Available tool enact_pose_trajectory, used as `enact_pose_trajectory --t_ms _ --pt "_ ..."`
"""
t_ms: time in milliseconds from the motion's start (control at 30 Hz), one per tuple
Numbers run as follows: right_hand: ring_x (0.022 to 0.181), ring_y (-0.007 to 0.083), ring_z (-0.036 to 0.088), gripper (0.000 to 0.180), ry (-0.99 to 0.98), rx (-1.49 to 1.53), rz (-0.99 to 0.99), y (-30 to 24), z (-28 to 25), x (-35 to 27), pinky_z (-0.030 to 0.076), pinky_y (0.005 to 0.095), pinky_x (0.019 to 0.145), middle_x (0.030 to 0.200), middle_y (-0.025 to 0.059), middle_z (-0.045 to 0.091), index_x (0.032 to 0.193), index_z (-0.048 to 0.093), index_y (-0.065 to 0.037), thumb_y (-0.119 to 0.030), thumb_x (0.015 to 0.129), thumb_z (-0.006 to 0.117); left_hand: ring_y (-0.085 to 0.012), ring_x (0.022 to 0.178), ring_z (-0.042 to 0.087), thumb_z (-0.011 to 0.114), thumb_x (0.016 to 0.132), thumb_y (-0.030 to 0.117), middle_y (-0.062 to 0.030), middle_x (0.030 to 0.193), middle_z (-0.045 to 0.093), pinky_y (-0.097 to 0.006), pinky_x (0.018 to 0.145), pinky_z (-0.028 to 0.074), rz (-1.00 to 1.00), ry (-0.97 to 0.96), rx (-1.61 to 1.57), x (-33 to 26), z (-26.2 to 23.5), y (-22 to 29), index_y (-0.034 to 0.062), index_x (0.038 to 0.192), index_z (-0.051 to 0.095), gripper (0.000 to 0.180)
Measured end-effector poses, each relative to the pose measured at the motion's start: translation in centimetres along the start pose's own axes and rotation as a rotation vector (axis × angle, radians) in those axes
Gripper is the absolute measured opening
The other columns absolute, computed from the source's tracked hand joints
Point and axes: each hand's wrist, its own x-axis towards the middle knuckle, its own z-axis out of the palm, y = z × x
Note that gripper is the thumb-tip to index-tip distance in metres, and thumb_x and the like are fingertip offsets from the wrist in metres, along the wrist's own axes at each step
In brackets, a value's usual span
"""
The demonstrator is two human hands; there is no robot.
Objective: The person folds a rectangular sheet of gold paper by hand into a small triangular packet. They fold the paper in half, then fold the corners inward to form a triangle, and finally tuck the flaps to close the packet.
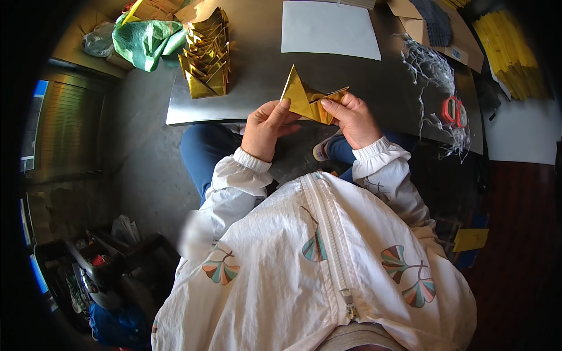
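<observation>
Between my two hands I hold a folded piece of shiny gold paper, with one pointed corner standing up and a smaller point at its right end. My left hand pinches its left edge between thumb and fingers. On the other end, my right hand grips with the thumb pressed on the front; the fingers behind are partly hidden. The paper is over the near edge of the dark metal table. To the left on that table stands a row of nested gold folded-paper pieces.
A white sheet lies at the table's far side. Red-handled scissors rest on the right beside tangled white plastic strings. An open cardboard box and stacked yellow paper are farther right. A green bag sits far left.
</observation>
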Motion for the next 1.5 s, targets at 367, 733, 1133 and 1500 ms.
enact_pose_trajectory --t_ms 367,733,1133,1500 --pt "0.090 0.0122 0.067 0.024 -0.037 -0.146 0.097 0.3 3.1 2.9 0.054 0.0265 0.082 0.099 0.0062 0.070 0.107 0.068 0.001 -0.018 0.093 0.066 -0.0072 0.075 0.063 0.066 0.094 0.023 -0.0003 0.088 0.069 -0.022 0.066 0.053 0.129 0.100 0.180 1.0 -3.4 1.3 0.0024 0.099 0.068 0.021" --pt "0.099 0.0141 0.065 0.028 -0.199 -0.382 0.005 -3.9 5.2 4.2 0.051 0.0240 0.086 0.102 0.0075 0.069 0.112 0.068 -0.002 -0.024 0.096 0.063 -0.0121 0.087 0.067 0.066 0.094 0.020 -0.0045 0.100 0.070 -0.026 0.076 0.057 0.166 -0.024 -0.017 0.4 -5.6 1.8 0.0011 0.109 0.068 0.024" --pt "0.083 0.0094 0.062 0.022 -0.648 -0.764 0.193 -10.7 6.7 5.0 0.050 0.0226 0.077 0.089 0.0034 0.068 0.102 0.070 -0.002 -0.021 0.094 0.063 -0.0130 0.088 0.066 0.067 0.092 0.013 -0.0055 0.099 0.069 -0.029 0.079 0.059 0.287 -0.395 0.080 -0.4 -5.5 3.4 -0.0007 0.108 0.068 0.021" --pt "0.077 0.0089 0.059 0.021 -0.652 -0.809 0.137 -11.1 6.3 4.4 0.049 0.0224 0.070 0.085 0.0022 0.067 0.099 0.071 -0.003 -0.022 0.092 0.064 -0.0138 0.088 0.065 0.066 0.092 0.012 -0.0067 0.098 0.068 -0.030 0.080 0.059 0.287 -0.497 0.103 -0.3 -4.5 3.9 -0.0026 0.108 0.068 0.021"
